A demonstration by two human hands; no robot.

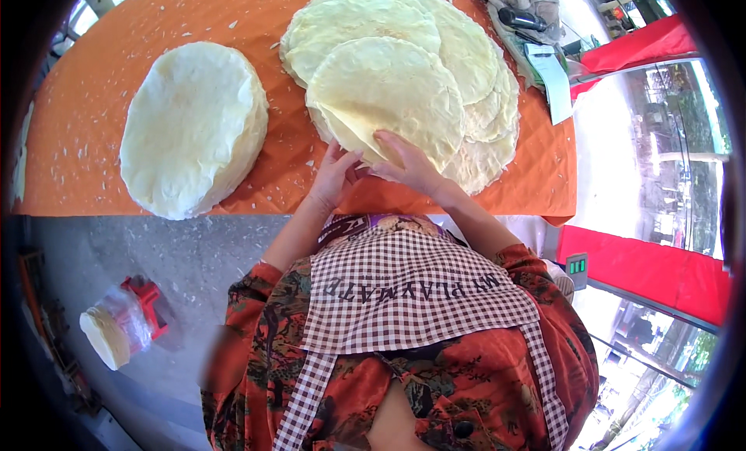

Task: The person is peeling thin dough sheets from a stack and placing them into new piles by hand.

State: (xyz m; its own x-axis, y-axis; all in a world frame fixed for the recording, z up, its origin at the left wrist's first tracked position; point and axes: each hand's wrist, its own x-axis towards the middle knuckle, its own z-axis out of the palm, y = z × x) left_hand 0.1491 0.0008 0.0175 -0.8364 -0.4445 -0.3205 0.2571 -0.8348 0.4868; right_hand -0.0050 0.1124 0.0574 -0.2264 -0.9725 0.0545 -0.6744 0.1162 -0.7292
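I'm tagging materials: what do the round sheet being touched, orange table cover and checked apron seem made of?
Round sheet: probably thin dough or flatbread, matte; its surface is uneven and blotchy.
Table cover: likely cloth, fairly dull, judging by its wrinkles.
Apron: apparently woven fabric, matte, draping softly.

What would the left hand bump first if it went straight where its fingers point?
Probably the near edge of the top pale round sheet; the left hand looks very close, maybe already touching, though depth is unclear.
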